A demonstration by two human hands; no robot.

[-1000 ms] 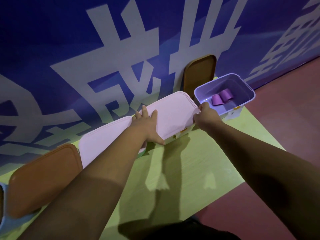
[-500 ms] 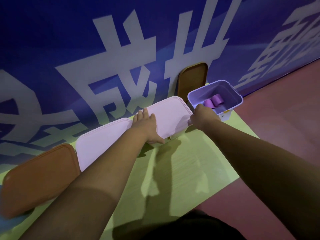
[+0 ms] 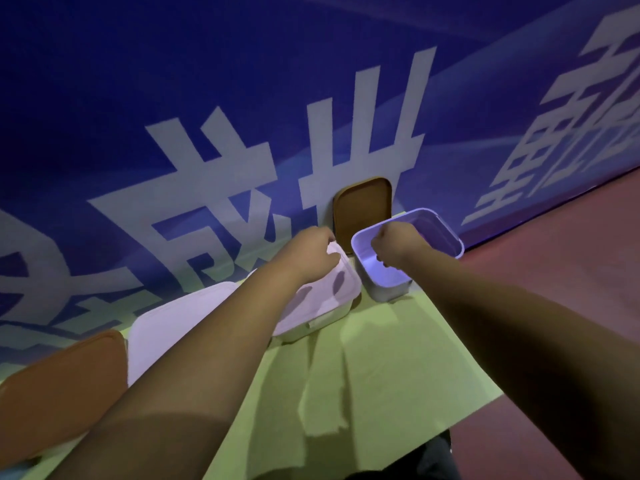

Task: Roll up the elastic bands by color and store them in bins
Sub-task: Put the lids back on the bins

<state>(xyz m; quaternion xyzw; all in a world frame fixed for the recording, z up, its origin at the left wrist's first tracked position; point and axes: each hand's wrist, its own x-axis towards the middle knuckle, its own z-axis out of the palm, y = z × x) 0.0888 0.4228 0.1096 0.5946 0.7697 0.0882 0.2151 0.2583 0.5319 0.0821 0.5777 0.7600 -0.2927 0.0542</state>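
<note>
— Starting with the left hand (image 3: 308,254): where is it?
— On the pink lid (image 3: 332,296) of the closed bin in the middle of the row, at the lid's far right corner. The fingers are bent close together over that corner's edge, with the thumb lying on top.
— And the right hand (image 3: 398,244)?
— Over the lavender bin (image 3: 446,237), which stands open, just inside its near left rim. The fingers are curled into a fist, knuckles up. I cannot tell whether they pinch anything, and the hand hides much of the bin's inside.
— Where does that bin stand?
— At the right end of the green table (image 3: 381,375), just beside the pink-lidded one and near the blue wall (image 3: 138,81). A brown lid (image 3: 363,209) leans upright against the wall behind them.
— Further left?
— A second pink lid (image 3: 180,320), then an orange-brown lid (image 3: 62,386), side by side.
</note>
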